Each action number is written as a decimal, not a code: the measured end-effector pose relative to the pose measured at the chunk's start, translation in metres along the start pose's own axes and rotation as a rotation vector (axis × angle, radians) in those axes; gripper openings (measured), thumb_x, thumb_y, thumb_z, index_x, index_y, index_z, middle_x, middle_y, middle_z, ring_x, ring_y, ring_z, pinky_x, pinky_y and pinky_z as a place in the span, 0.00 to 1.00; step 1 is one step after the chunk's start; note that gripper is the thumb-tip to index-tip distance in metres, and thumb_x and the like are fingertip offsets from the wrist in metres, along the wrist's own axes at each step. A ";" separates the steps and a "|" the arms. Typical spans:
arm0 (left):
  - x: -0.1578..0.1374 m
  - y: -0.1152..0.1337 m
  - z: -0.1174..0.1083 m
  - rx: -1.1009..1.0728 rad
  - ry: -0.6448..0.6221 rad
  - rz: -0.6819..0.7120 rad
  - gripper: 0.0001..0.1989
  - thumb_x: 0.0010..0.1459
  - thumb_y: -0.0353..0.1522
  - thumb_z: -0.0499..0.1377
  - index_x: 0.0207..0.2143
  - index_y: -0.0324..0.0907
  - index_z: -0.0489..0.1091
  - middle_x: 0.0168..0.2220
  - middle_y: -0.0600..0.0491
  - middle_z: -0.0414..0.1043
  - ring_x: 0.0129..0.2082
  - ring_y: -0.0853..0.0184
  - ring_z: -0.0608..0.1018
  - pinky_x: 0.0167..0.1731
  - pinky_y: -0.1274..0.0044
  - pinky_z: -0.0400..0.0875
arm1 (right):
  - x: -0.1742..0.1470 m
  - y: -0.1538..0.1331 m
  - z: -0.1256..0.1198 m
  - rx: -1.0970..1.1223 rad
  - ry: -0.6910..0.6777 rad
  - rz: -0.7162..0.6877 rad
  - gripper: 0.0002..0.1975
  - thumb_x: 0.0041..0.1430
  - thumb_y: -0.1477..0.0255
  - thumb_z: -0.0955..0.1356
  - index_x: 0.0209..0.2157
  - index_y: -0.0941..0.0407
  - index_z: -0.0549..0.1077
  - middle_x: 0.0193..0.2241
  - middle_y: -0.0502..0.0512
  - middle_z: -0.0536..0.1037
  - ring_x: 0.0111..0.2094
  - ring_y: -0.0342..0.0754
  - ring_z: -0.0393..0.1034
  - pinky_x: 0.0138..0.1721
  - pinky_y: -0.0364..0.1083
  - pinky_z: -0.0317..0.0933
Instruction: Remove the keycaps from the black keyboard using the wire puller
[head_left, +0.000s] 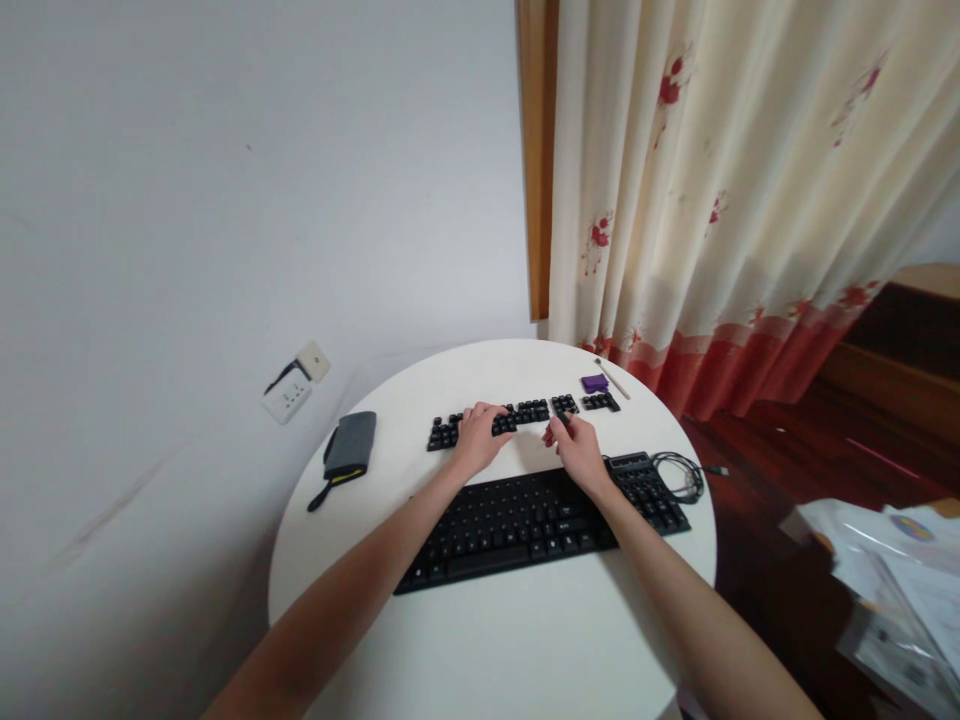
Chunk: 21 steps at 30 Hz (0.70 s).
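Observation:
My left hand (478, 440) reaches over a row of loose black keycaps (534, 411), palm down with fingers apart. It touches or hovers just above them; its fingers hide part of the row. My right hand (577, 450) is beside the row's right part, fingers curled in a pinch around a small black keycap (563, 417). Below both hands lies a black keyboard (517, 525), slightly tilted on the table. Its lower rows have keys, while keycaps look absent from much of its upper part. My right wrist crosses above the keyboard.
The round white table (450, 372) stands against the wall. A grey pouch (351, 445) with a strap lies at left. At the back right are a purple cloth (595, 383) and a thin brush (613, 380). A coiled USB cable (686, 475) reaches over the right edge. Curtains (675, 200) hang behind.

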<state>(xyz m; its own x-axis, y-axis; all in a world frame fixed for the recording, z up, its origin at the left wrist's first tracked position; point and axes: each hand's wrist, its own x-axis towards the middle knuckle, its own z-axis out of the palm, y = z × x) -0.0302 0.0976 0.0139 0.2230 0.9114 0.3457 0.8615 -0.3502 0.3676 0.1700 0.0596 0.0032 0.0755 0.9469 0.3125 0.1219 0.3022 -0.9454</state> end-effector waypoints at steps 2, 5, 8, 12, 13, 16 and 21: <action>-0.014 0.003 -0.009 -0.098 -0.071 0.079 0.12 0.55 0.30 0.63 0.44 0.43 0.73 0.44 0.50 0.73 0.45 0.60 0.72 0.49 0.68 0.65 | -0.001 -0.005 -0.003 -0.033 -0.070 -0.024 0.18 0.63 0.58 0.63 0.27 0.57 0.70 0.22 0.53 0.74 0.24 0.45 0.69 0.28 0.43 0.62; -0.043 0.015 -0.020 -0.246 -0.177 0.102 0.08 0.59 0.30 0.59 0.41 0.42 0.73 0.39 0.51 0.75 0.39 0.64 0.75 0.41 0.73 0.69 | -0.006 -0.018 -0.010 -0.074 -0.288 -0.090 0.15 0.63 0.61 0.65 0.30 0.58 0.72 0.22 0.50 0.73 0.25 0.44 0.68 0.30 0.42 0.62; -0.070 0.033 -0.026 -0.338 -0.242 0.103 0.08 0.61 0.30 0.56 0.40 0.43 0.74 0.37 0.53 0.76 0.36 0.66 0.75 0.39 0.75 0.68 | -0.012 -0.030 -0.018 -0.124 -0.563 -0.131 0.14 0.63 0.63 0.65 0.30 0.58 0.74 0.24 0.50 0.75 0.26 0.44 0.68 0.31 0.42 0.61; -0.087 0.049 -0.027 -0.336 -0.286 0.148 0.08 0.60 0.27 0.54 0.35 0.42 0.74 0.34 0.54 0.75 0.33 0.67 0.74 0.36 0.76 0.66 | -0.016 -0.032 -0.025 -0.122 -0.782 -0.075 0.15 0.62 0.62 0.67 0.29 0.59 0.77 0.23 0.50 0.75 0.25 0.43 0.66 0.29 0.42 0.60; -0.089 0.050 -0.026 -0.326 -0.292 0.162 0.09 0.60 0.26 0.53 0.33 0.41 0.73 0.32 0.54 0.74 0.33 0.67 0.73 0.36 0.76 0.66 | -0.016 -0.032 -0.025 -0.107 -0.812 -0.054 0.15 0.61 0.62 0.67 0.30 0.59 0.77 0.22 0.50 0.74 0.25 0.43 0.66 0.28 0.41 0.60; -0.091 0.052 -0.023 -0.307 -0.310 0.202 0.09 0.59 0.25 0.53 0.32 0.41 0.72 0.30 0.54 0.71 0.32 0.66 0.72 0.35 0.76 0.65 | -0.017 -0.032 -0.026 -0.064 -0.870 -0.004 0.17 0.60 0.60 0.68 0.30 0.60 0.78 0.22 0.50 0.74 0.25 0.43 0.65 0.29 0.41 0.59; -0.095 0.051 -0.019 -0.309 -0.294 0.221 0.07 0.57 0.24 0.54 0.30 0.41 0.70 0.31 0.53 0.70 0.35 0.65 0.72 0.38 0.75 0.65 | -0.019 -0.037 -0.027 -0.076 -0.947 0.017 0.18 0.57 0.59 0.70 0.29 0.61 0.79 0.24 0.50 0.75 0.26 0.43 0.65 0.29 0.41 0.60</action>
<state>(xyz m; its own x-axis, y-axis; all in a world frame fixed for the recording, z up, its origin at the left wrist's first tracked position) -0.0159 -0.0106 0.0160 0.5434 0.8149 0.2015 0.6130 -0.5493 0.5679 0.1908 0.0273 0.0348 -0.7519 0.6564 0.0620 0.1952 0.3114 -0.9300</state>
